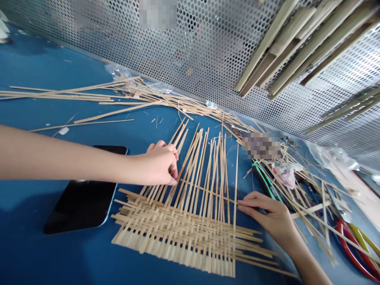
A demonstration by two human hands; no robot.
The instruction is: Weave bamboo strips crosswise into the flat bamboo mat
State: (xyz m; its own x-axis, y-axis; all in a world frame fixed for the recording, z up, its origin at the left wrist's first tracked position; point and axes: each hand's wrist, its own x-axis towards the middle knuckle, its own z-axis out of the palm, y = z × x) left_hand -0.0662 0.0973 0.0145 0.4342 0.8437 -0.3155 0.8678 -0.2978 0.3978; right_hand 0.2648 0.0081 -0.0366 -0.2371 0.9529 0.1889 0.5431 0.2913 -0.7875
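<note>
A half-woven mat (178,225) of thin bamboo strips lies on the blue table, its long loose strips fanning out toward the back. One bamboo strip (204,189) runs crosswise through these loose strips, above the tight weave. With thumb and fingertips, my right hand (267,211) pinches the right end of this strip, just past the outermost upright. My left hand (163,162) reaches over the loose strips from the left, fingers closed at the strip's left part. Its palm and fingers hide the exact grip there.
A black-screened tablet or phone (86,202) lies left of the mat. Loose bamboo strips (97,95) spread along the back. At right are a green-and-black cutter (265,180), red-handled pliers or shears (353,247) and plastic wrapping (285,174). A perforated metal panel (192,51) rises behind.
</note>
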